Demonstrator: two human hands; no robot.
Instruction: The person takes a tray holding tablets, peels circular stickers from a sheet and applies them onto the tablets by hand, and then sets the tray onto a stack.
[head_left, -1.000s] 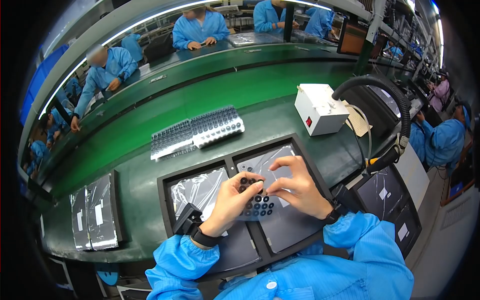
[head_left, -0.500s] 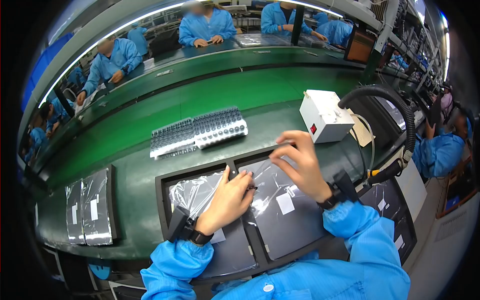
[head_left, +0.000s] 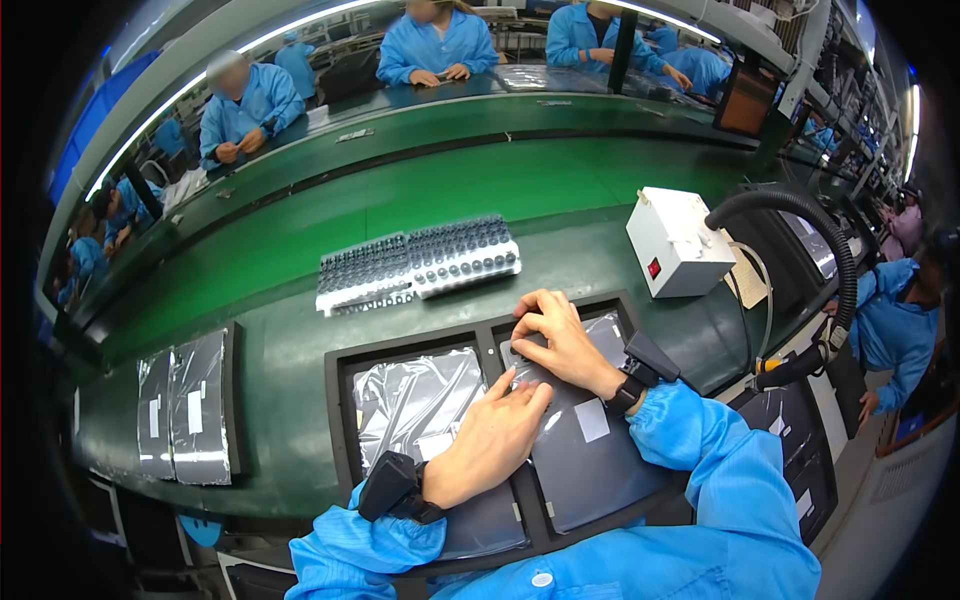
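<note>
A black foam tray [head_left: 338,420] with two compartments lies before me, each holding a dark flat panel. Clear, wrinkled, shiny film covers the left panel [head_left: 405,400]; the right panel [head_left: 600,470] bears a white label [head_left: 591,420]. My left hand [head_left: 487,440] is over the divider and the right panel's near-left side, fingers bent together. Just beyond it, my right hand [head_left: 565,348] curls over the top of the right panel, thumb and forefinger close together. Anything small between the fingertips of either hand is hidden or too small to make out.
Bubbled plastic trays [head_left: 415,262] lie beyond the foam tray. At the right stand a white box [head_left: 680,245] with a red switch and a black hose [head_left: 845,270]. More wrapped panels [head_left: 200,410] lie left. Co-workers [head_left: 435,45] sit across the green line [head_left: 560,165].
My right hand has come down and left onto the right panel's upper part. My left hand has shifted right and nearer me. The whole view has shifted slightly.
</note>
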